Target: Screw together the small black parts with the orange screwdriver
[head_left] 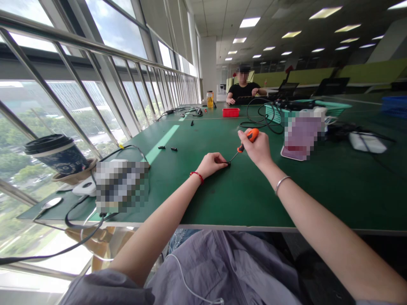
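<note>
My right hand (258, 146) is closed round the orange and black handle of a screwdriver (252, 136). Its thin shaft slants down to the left, and the tip meets a small black part (228, 164) on the green table. The fingers of my left hand (212, 164) pinch that black part against the tabletop; most of it is hidden, so its kind does not show. Two similar small black pieces (173, 149) lie further left on the table, apart from both hands.
A coffee cup (60, 154) in a carrier stands at the left edge beside cables. Right of my hands are a phone (300, 137) and a green basket (333, 108) with cables. A red tray (230, 112) and a jar (210, 99) stand further back, where another person (244, 90) sits.
</note>
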{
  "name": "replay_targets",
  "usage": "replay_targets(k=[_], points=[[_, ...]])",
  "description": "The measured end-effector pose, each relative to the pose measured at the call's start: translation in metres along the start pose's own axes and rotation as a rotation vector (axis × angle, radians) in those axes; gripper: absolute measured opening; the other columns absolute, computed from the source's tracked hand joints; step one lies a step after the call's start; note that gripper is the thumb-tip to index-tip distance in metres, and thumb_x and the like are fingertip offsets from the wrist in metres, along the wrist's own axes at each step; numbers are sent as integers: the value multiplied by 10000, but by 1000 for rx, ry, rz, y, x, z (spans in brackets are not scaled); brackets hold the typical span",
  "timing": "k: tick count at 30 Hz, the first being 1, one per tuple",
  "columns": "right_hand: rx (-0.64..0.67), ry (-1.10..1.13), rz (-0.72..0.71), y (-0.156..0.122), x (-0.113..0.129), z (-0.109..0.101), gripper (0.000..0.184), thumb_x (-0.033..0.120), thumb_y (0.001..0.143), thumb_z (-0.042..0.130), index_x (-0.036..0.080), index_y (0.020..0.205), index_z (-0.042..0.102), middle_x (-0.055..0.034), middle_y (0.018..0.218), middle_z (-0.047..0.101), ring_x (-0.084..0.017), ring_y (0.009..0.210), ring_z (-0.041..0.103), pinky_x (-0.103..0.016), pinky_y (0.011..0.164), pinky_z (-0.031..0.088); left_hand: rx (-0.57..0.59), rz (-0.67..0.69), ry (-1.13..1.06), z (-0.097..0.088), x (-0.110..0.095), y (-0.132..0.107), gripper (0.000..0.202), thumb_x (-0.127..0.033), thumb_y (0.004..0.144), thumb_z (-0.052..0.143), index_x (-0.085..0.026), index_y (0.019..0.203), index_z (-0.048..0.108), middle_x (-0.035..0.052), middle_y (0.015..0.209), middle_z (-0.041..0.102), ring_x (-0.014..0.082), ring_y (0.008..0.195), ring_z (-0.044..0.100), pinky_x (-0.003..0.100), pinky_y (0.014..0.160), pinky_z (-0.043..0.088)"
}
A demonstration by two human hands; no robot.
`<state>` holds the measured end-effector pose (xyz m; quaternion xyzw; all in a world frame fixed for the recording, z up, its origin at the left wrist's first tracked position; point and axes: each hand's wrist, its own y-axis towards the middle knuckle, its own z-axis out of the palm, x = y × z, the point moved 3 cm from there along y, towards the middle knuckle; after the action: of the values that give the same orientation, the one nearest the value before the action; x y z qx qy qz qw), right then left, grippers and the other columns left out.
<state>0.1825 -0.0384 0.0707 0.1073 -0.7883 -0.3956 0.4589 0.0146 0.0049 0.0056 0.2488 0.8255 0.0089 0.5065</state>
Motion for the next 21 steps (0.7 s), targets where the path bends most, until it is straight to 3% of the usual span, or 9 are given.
replay_targets(k=[6, 12, 17, 21], points=[[11, 4, 10, 1, 2, 0, 388, 494, 782, 533, 229, 521, 423, 10, 502, 481, -141, 514, 481, -285, 582, 401, 3, -35, -10, 0, 0, 0, 128, -202, 662, 735, -117, 686, 642, 39, 696, 680, 104, 622, 588, 239, 646, 490], [22, 11, -26, 3, 1, -2, 144, 339, 703, 576, 229, 687, 484, 25, 601, 502, -140, 550, 474, -284, 584, 398, 5, -31, -34, 0, 3, 1, 131, -200, 658, 743, -117, 678, 643, 38, 690, 685, 107, 622, 599, 235, 637, 493], [66, -95, -55, 3, 3, -6, 330, 269, 623, 614, 244, 931, 498, 34, 648, 515, -155, 538, 477, -302, 557, 387, 8, -35, -49, 0, 4, 2, 135, -202, 655, 748, -115, 677, 646, 35, 679, 683, 104, 609, 596, 229, 620, 491], [78, -135, -27, 3, 6, -8, 320, 324, 652, 621, 250, 939, 502, 40, 622, 505, -164, 531, 482, -301, 545, 370, 2, -48, -58, 0, 3, 1, 137, -197, 655, 747, -114, 670, 640, 34, 671, 680, 100, 605, 593, 227, 623, 491]])
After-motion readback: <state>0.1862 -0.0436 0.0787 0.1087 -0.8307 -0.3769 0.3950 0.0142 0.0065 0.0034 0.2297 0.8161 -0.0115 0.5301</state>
